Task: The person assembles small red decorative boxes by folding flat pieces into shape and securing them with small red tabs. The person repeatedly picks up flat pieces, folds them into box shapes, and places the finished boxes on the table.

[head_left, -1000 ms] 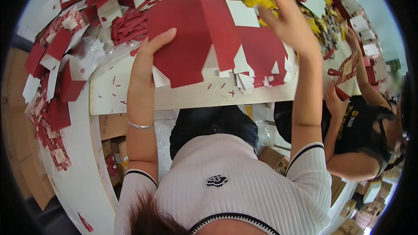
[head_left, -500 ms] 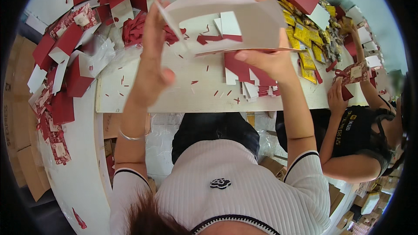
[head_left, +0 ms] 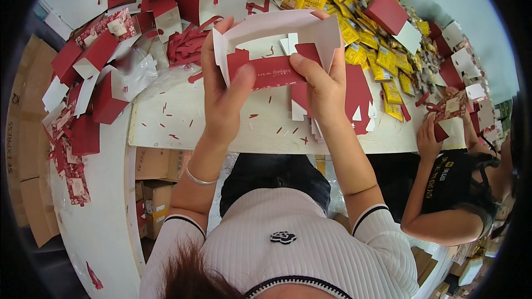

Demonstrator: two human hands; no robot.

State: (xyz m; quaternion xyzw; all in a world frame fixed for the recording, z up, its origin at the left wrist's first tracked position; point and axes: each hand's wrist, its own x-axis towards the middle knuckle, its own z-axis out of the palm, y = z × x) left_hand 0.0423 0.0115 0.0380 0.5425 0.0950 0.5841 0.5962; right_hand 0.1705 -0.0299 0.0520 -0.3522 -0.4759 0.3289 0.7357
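A partly folded paper gift box (head_left: 274, 73), white inside with a red front panel, is held up above the table between both hands. My left hand (head_left: 223, 99) grips its left side, with the fingers behind the wall and the thumb by the red panel, slightly blurred. On the other side, my right hand (head_left: 325, 91) clasps the box, its thumb pressed on the red panel's top edge. Through the open box the tabletop shows. Just beyond my right wrist lies a stack of flat red-and-white box blanks (head_left: 359, 91).
Folded red boxes (head_left: 111, 99) are heaped at the left and back. A pile of red ribbons (head_left: 185, 47) lies behind my left hand. Yellow packets (head_left: 386, 60) spread at the back right. Small red scraps dot the white table (head_left: 194, 127). A co-worker (head_left: 454, 182) handles a patterned red box at the right.
The box has come lower and turned, so its red panel now faces me. My left hand, apart from the box before, has closed on its side.
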